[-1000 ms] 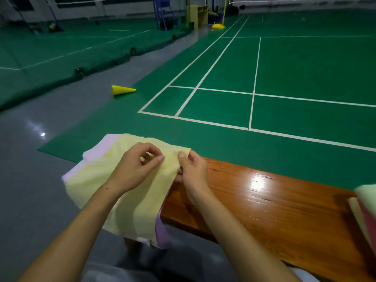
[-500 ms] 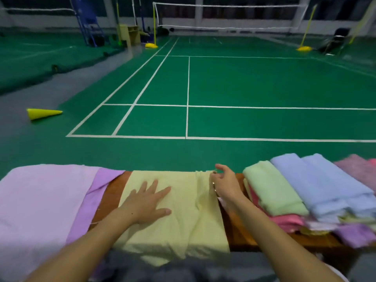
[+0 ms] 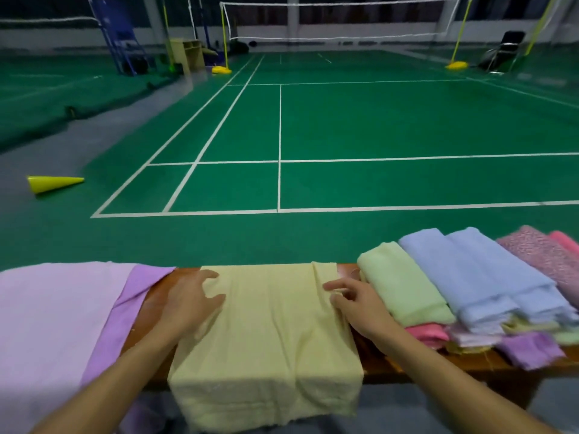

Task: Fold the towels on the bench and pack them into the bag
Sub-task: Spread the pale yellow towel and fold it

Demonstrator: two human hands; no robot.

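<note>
A yellow towel point(image 3: 266, 333) is lying across the wooden surface point(image 3: 156, 296) at 6 o'clock, its near edge hanging over the front. The left hand point(image 3: 191, 302) is resting on its 9 o'clock edge and the right hand point(image 3: 357, 303) on its 3 o'clock edge, fingers loosely spread, gripping nothing. A stack of folded towels point(image 3: 470, 286) is sitting at 3 o'clock, a lilac towel point(image 3: 62, 314) at 9 o'clock.

Lilac towel point(image 3: 53, 324) and pink towel point(image 3: 568, 242) edge-cropped
</note>
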